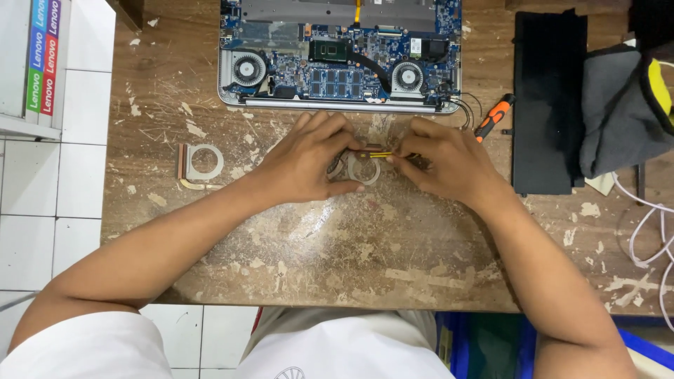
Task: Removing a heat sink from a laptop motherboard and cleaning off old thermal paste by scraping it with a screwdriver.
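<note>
A small metal bracket point(364, 167) with a pale ring-shaped plate and a copper-coloured strip lies on the desk point(316, 245), just in front of the opened laptop point(340, 55). The left hand point(309, 158) curls over its left side, fingers point(342, 144) bent and closed on the part. The right hand point(446, 160) meets it from the other side, fingers pinched shut around a thin yellow-and-black tool point(382, 152) whose tip rests on the bracket. Much of the bracket is hidden by both hands.

The laptop has its bottom cover off, showing a blue circuit board with two round fans near its front corners. Left of the laptop's front edge, a second ring-shaped bracket point(200, 165) with a copper pipe lies well apart from the hands. Right of the laptop's front corner lies an orange-handled screwdriver point(493, 117), then a flat black panel point(547, 102) with a grey cloth bag point(621, 105) partly over it. White cables point(649, 224) trail further right.

The desk is worn brown wood, scratched and flecked with pale paint. White floor tiles point(42, 210) show at its left.
</note>
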